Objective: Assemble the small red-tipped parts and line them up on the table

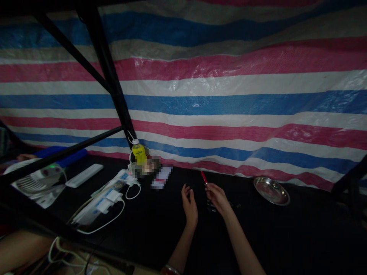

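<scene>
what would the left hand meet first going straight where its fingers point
Probably the striped sheet behind the black tabletop; the left hand would likely pass right of the pixelated white item, though depth is unclear.

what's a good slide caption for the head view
Right hand holding a slim red object, left hand open alongside, metal dish farther right.

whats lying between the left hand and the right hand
In the head view, black tabletop beside the left hand, then some small, indistinct pieces by the right hand, which holds a slim red object.
</scene>
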`<state>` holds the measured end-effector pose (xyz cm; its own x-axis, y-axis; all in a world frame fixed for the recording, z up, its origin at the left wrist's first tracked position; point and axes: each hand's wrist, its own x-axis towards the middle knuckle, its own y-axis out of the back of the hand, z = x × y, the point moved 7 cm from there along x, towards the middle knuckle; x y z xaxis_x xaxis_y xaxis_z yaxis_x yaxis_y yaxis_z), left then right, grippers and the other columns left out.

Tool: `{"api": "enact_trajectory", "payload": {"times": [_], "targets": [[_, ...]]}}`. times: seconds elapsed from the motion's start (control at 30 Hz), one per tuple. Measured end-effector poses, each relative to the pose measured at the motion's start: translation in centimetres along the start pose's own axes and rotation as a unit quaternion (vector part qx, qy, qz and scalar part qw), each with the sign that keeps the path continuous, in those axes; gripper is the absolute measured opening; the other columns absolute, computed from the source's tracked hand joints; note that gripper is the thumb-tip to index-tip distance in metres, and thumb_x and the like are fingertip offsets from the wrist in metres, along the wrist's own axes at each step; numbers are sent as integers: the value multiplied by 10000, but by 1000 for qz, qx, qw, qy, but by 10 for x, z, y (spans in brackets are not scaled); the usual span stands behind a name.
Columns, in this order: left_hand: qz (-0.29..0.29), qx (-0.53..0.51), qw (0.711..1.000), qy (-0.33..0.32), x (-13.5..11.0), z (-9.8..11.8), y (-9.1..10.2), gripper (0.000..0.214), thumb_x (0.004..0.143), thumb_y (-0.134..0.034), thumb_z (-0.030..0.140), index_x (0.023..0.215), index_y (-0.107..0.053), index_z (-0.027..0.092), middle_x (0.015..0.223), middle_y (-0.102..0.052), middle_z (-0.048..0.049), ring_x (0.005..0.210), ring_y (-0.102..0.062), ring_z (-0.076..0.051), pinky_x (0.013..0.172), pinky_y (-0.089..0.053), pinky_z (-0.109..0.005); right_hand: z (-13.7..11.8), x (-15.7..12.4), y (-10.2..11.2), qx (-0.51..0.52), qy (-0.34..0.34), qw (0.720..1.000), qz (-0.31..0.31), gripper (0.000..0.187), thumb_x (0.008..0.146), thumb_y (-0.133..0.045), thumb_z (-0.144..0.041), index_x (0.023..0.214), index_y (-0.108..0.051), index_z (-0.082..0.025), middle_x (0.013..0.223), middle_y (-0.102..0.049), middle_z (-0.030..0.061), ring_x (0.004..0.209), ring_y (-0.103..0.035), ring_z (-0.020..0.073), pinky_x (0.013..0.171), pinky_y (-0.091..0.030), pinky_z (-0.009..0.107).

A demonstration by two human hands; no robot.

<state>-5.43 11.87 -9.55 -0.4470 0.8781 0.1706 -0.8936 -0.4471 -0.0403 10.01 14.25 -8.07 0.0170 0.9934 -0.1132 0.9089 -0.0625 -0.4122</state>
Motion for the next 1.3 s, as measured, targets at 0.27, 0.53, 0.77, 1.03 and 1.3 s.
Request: {"api": "enact_trajectory", "payload": {"times": [0.27,0.53,0.77,1.03,1.3], "targets": [[-45,15,995,-91,-11,22,-4,438,867,-441,419,1255,-438,217,1147,-566,-101,1016,-551,-193,858,-441,-345,37,-46,-15,297,-177,934,-95,277,612,-750,-273,791,-619,-107,526,-436,-74,374,-251,-14,308,-140,112],[-107,60,976,-180,-26,39,-13,379,855,-486,332,1214,-479,211,1098,-602,-94,982,-567,-188,857,-449,-348,39,-57,-15,119,-192,971,-80,350,592,-758,-403,636,-509,-161,426,-361,-109,323,-215,-8,320,-79,150],[-103,55,983,-143,-22,38,-13,272,796,-557,400,955,-628,192,868,-664,-49,772,-619,-167,712,-493,-288,13,-55,3,74,-136,987,-32,424,545,-771,-461,673,-487,-174,392,-274,-144,307,-164,-11,324,-41,158],[-157,29,983,-94,-11,43,-33,264,767,-575,420,857,-643,181,785,-661,-34,736,-602,-167,668,-457,-280,7,-47,43,153,-70,985,26,264,622,-641,-322,825,-543,-185,418,-315,-129,315,-219,16,336,-112,154],[-157,33,984,-74,20,23,-34,267,749,-590,346,950,-610,171,787,-657,-32,772,-611,-171,723,-455,-297,-12,-56,109,39,131,959,248,340,614,-593,-277,941,-515,-226,534,-504,-90,358,-318,46,348,-231,179]]}}
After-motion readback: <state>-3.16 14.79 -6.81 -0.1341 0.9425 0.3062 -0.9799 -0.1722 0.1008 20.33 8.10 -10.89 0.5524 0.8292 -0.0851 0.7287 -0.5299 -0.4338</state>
